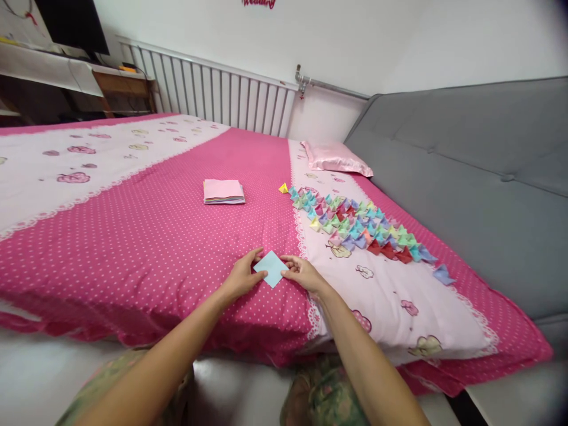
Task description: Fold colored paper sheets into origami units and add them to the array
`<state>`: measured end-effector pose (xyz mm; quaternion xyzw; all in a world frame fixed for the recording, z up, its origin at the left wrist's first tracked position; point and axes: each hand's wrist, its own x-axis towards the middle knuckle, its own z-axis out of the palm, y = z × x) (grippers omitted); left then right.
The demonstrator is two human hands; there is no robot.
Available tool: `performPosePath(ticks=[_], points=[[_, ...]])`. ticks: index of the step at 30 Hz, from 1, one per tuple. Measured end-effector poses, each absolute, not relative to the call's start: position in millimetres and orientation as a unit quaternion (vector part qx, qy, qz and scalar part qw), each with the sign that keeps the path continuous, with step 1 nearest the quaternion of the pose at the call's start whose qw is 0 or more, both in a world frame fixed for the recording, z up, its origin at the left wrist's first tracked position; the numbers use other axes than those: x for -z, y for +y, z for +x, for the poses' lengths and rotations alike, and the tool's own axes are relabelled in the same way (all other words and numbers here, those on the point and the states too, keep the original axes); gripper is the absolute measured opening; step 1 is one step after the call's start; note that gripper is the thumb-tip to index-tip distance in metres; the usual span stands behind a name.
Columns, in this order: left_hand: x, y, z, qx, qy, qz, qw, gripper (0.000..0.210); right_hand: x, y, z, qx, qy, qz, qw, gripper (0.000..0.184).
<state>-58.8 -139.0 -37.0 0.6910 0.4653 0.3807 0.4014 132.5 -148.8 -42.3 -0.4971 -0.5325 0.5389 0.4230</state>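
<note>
A light blue square of paper (pixel 271 268) is held in front of me over the pink bedspread, one corner pointing away and one toward me. My left hand (pixel 244 273) pinches its left corner, with the thumb on top. At the right corner, my right hand (pixel 303 273) grips the paper in the same way, thumb over the face and fingers curled beneath. Beyond my hands lies a stack of coloured paper (pixel 223 190) with a pink sheet on top. To the right, many small folded paper pieces (pixel 355 222) in several colours stand in rows.
The bed carries a pink and white bedspread (pixel 177 236). A pink pillow (pixel 336 158) lies at the far right, beside a grey padded headboard (pixel 465 142). A white radiator (pixel 213 89) runs along the wall. At the far left, a monitor (pixel 73 26) stands on a desk (pixel 48 68).
</note>
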Motion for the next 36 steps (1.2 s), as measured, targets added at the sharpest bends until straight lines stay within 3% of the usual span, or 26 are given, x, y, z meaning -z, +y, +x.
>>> performPosePath(ticks=[5,11,20,22,28,36], points=[[35,-136,-57,-0.399,0.421,0.635,0.511,0.057,40,-152,137,-0.581,-0.514,-0.461,0.431,0.042],[27,-143,-59,-0.408,0.407,0.609,0.545,0.050,41,-153,141,-0.613,-0.468,-0.424,0.475,0.035],[29,-147,-61,-0.483,0.404,0.576,0.521,0.038,47,-149,131,-0.420,-0.459,-0.447,0.643,0.023],[32,-145,-59,-0.501,0.417,0.567,0.503,0.036,47,-154,130,-0.377,-0.517,-0.446,0.626,0.020],[36,-145,-59,-0.498,0.435,0.586,0.468,0.039,44,-163,131,-0.252,-0.673,-0.487,0.496,0.035],[33,-149,-56,-0.464,0.420,0.639,0.448,0.041,45,-162,134,-0.269,-0.674,-0.486,0.487,0.043]])
